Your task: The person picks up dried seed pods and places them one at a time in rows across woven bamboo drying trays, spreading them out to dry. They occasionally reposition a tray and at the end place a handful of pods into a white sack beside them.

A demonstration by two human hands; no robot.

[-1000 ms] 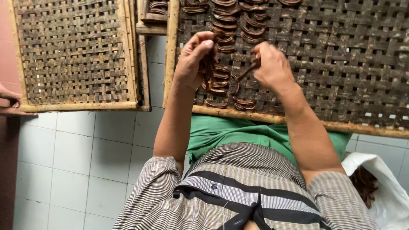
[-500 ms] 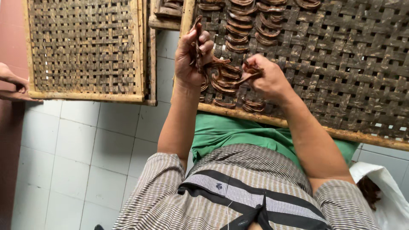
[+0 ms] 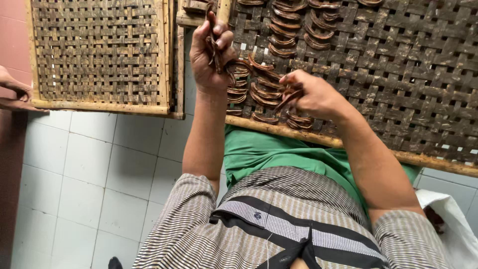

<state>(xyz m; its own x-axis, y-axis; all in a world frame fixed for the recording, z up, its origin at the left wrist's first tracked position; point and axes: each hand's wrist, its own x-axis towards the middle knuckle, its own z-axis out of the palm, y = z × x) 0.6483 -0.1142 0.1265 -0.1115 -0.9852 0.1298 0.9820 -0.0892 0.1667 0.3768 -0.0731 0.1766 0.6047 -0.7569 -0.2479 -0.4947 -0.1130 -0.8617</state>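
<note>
Checked short-sleeved shirt (image 3: pixel 279 219), green garment (image 3: pixel 279 154)

I see a small drying workshop: woven bamboo trays (image 3: pixel 99 55) above a white tiled floor (image 3: pixel 89 189).

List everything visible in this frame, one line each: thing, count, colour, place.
woven trays: two, brown; one under the hands, one at left
curved strips: many, dark brown, in rows on the right tray
floor tiles: white, below
white bag: one, lower right
another person's hand: one, left edge, at the left tray
left hand: grip shut on a bundle of strips
right hand: grip shut on one strip
</note>
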